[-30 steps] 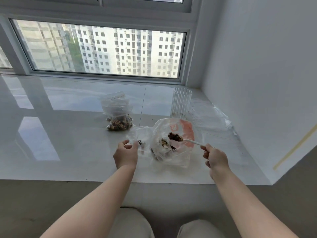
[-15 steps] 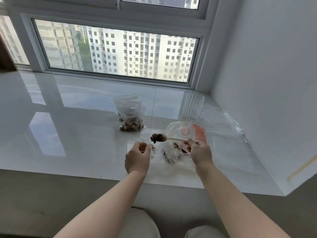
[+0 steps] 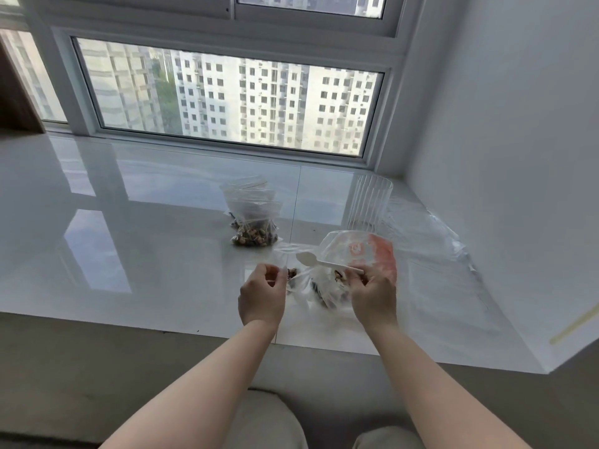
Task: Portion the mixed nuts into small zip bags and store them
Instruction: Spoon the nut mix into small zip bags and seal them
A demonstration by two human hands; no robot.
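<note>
White glossy sill surface (image 3: 146, 254) is filling the middle of my feed, with a grey floor strip and two pale knees at 6 o'clock.

1. Nearest, I am reading the left hand (image 3: 262, 298) at centre frame. Its fingers are curling in and pinching the rim of a small zip bag (image 3: 285, 267), which is holding a few nuts at its bottom.
2. At 3 o'clock of it, the right hand (image 3: 372, 294) is pinching the handle of a white plastic spoon (image 3: 324, 261) between thumb and fingertips. The spoon bowl is pointing toward 9 o'clock, hovering over the small bag's mouth, and it is showing empty.
3. Between and just beyond the hands, the large source bag (image 3: 356, 251) with an orange panel is lying on the sill; dark mixed nuts (image 3: 337, 280) are showing through it beside the right hand.
4. At 11 o'clock of the hands, filled zip bags (image 3: 254, 225) are sitting in a cluster, well apart from the hands.
5. At 1 o'clock, a clear ribbed cup (image 3: 369, 205) is standing upright, with loose clear plastic sheeting (image 3: 431, 241) spreading toward 3 o'clock along the wall.
6. Farthest, a window (image 3: 227, 102) is showing high-rise blocks at 12 o'clock.
</note>
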